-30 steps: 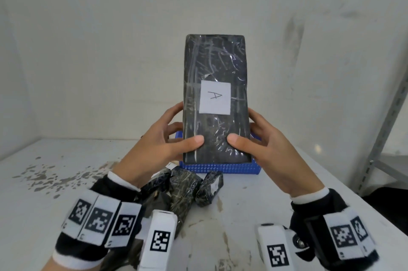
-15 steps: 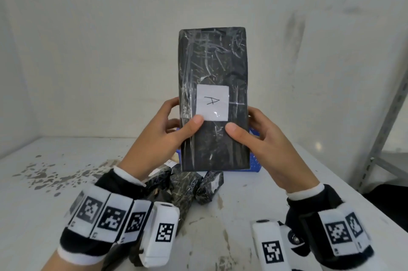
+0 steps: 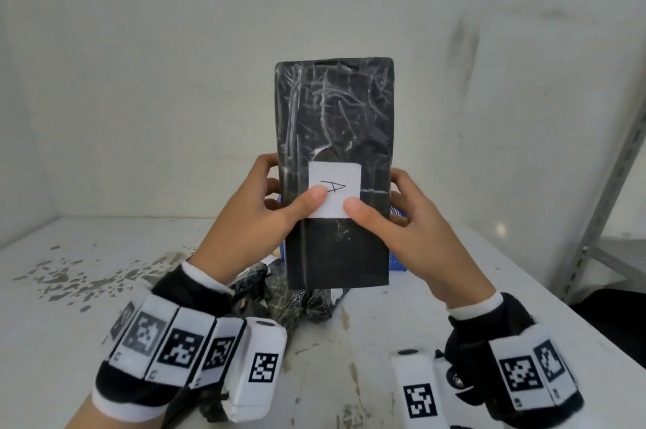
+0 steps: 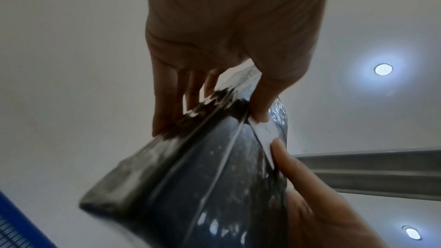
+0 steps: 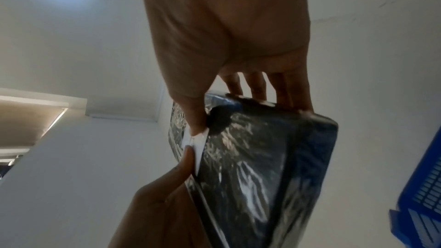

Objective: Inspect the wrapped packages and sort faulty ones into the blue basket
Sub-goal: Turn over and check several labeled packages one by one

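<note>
Left hand (image 3: 251, 219) and right hand (image 3: 405, 229) clamp a tall black rectangular package wrapped in clear film (image 3: 335, 135), upright and clear of the white tabletop (image 3: 70, 324). Each thumb presses a lower corner of the white paper label marked "A" (image 3: 337, 189); the fingers curl round the long side edges to the back. Behind the package's lower part, the blue slotted plastic basket (image 3: 396, 254) shows at both edges. Smaller film-wrapped dark packages (image 3: 279, 299) lie on the tabletop beneath. Open tabletop extends left; a grey metal shelf upright (image 3: 608, 184) bounds the right.
</note>
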Available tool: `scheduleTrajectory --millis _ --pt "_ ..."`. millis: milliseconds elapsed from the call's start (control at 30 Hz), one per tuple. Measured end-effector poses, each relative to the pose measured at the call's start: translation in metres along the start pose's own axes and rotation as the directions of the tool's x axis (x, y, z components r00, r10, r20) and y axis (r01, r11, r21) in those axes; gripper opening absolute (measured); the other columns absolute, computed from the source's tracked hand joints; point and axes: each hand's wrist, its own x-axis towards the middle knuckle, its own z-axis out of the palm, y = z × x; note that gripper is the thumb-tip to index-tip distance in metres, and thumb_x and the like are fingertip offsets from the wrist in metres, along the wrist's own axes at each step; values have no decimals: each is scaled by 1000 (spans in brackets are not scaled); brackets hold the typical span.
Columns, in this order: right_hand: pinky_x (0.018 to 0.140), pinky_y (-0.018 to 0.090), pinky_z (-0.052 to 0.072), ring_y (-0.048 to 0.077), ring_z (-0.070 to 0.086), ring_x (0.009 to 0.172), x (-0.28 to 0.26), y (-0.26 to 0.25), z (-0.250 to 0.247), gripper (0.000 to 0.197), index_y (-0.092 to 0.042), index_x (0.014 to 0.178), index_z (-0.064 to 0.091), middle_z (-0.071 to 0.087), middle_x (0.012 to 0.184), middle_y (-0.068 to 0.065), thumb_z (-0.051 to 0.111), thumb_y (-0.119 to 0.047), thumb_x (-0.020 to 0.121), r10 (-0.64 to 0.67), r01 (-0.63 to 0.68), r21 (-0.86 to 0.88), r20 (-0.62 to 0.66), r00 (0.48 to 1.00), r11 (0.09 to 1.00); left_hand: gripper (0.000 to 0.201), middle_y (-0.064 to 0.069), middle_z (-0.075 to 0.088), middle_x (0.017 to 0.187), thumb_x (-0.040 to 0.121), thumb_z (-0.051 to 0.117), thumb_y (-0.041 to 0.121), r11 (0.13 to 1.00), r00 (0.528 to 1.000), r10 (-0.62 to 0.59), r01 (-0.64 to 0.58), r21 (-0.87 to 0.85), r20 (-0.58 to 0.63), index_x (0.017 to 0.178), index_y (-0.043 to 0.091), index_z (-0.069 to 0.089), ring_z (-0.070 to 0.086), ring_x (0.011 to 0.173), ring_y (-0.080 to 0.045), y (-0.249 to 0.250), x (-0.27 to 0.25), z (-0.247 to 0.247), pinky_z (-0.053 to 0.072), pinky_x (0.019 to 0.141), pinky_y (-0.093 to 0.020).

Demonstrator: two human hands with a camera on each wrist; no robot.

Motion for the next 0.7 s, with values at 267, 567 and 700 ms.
scheduleTrajectory --millis 267,567,700 --pt "80 27 62 2 72 94 -3 0 2 63 -29 126 57 73 109 -12 70 -57 71 -13 12 -27 -43 999 1000 70 13 65 108 67 62 62 989 1000 6 -6 151 7 126 28 46 68 93 -8 9 -5 7 56 86 -36" --pt "81 30 62 6 72 93 -1 -4 1 65 -30 123 60 72 107 -13 64 -66 69 -28 20 -100 -78 997 995 73 12 66 112 64 60 62 997 1000 -14 13 82 11 127 27 49 65 98 -2 9 -9 8 55 88 -34" --pt "80 26 61 -2 70 92 -1 -8 1 61 -34 124 58 72 103 -18 62 -64 70 -50 44 -80 -70 996 996 68 13 68 106 67 58 62 998 1000 -17 16 64 17 127 30 48 66 95 -1 11 -9 8 55 89 -36"
